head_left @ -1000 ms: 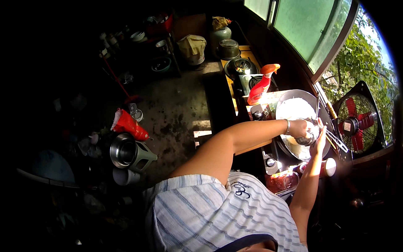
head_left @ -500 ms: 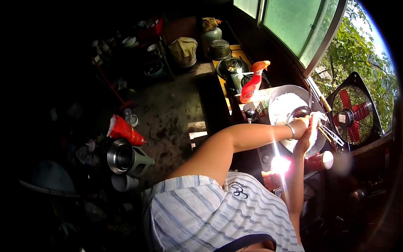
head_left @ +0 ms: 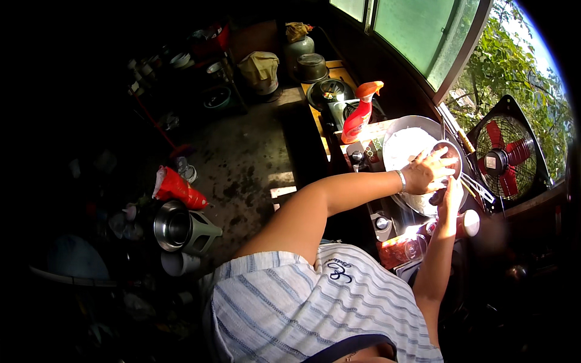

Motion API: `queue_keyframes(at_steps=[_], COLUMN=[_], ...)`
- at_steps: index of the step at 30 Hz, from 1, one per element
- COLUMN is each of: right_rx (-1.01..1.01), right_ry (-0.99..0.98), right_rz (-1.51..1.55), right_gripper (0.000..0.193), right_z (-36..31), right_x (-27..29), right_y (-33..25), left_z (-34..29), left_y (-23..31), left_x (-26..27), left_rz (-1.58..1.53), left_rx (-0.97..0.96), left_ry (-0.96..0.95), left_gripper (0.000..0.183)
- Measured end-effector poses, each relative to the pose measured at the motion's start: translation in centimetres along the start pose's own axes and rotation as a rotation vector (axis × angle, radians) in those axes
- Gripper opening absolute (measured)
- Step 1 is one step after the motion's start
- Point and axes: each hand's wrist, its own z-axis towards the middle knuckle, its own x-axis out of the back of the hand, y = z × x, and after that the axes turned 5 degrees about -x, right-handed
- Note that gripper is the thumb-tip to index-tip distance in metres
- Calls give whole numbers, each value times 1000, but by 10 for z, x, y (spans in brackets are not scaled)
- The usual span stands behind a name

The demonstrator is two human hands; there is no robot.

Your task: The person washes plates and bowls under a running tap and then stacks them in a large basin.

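Note:
Over the wide grey wok (head_left: 417,124) my left hand (head_left: 426,172), with a bracelet at its wrist, is open, its fingers spread across a small round brown bowl (head_left: 451,151). The bowl is tilted so its inside shows. My right hand (head_left: 449,199) grips the bowl at its near edge, though its fingers are partly hidden. White material (head_left: 408,145) lies in the wok; glare hides whether it is foam or something else. Against the wok's right rim rests a pale slotted metal utensil (head_left: 478,189).
A red spray bottle (head_left: 358,118) stands left of the wok. A red jar with a white lid (head_left: 469,224) and a clear glass jar (head_left: 414,248) are nearer me. A fan with red blades (head_left: 499,158) leans by the window. A steel pot (head_left: 172,225) sits low on the left.
My left hand's fingers have spread from a closed grip and lie over the bowl. The bowl has tipped so its inside shows. My right hand has moved slightly lower.

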Motion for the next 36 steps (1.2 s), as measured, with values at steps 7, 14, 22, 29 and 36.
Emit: queue_keyframes(at_steps=[7,14,22,29,36], right_rx=[223,331,56,-170,95], right_ry=[97,-30,-238,-849,191], right_rz=[-479,12,172,-960,-323], right_gripper=[33,31,39,32,47], right_z=[19,9,1,-20,-23], right_x=[14,-5,-28,-6,68], right_y=[-3,-22,35,9,12], left_z=[9,4,-4,11,14], left_y=[-17,-48,-6,-9,18], left_x=[-6,-32,-16,25,15], left_rz=[-907,-466,-256,249,-423], left_rx=[697,613,462,-2,-9], left_ry=[268,452,-59,24,-317], left_gripper=[46,42,60,28,44])
